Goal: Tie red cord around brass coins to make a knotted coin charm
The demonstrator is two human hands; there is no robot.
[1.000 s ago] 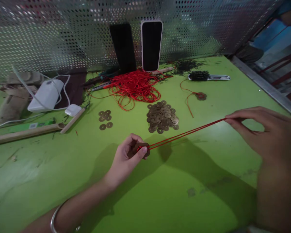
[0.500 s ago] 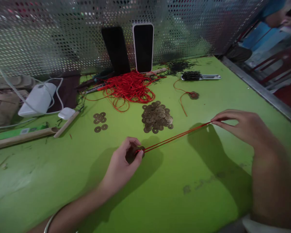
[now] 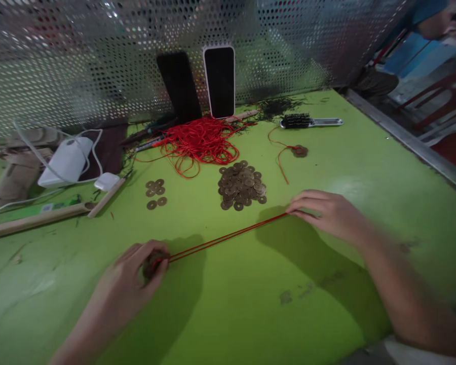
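My left hand (image 3: 131, 279) is closed around a small cluster of brass coins (image 3: 152, 264) bound with red cord. From it two strands of red cord (image 3: 228, 236) stretch taut, up and to the right. Their far ends are pinched between the thumb and fingers of my right hand (image 3: 323, 213), just above the green tabletop. Beyond the cord lies a heap of holed coins (image 3: 241, 186), with a smaller group of coins (image 3: 155, 188) to its left. Another corded coin cluster (image 3: 299, 150) rests farther right, its loose red tails on the table.
Behind the heap is a tangle of red cord (image 3: 201, 142). Two phones (image 3: 220, 83) lean on a perforated metal screen (image 3: 117, 56). A black-bristled brush (image 3: 311, 121) lies back right. A white charger (image 3: 66, 159), its cable and a bamboo piece (image 3: 34, 220) are at left. A person sits far right.
Both hands have shifted left and a little nearer to me, carrying the coin cluster and the stretched cord along. The view has moved slightly. Both grips stay closed.
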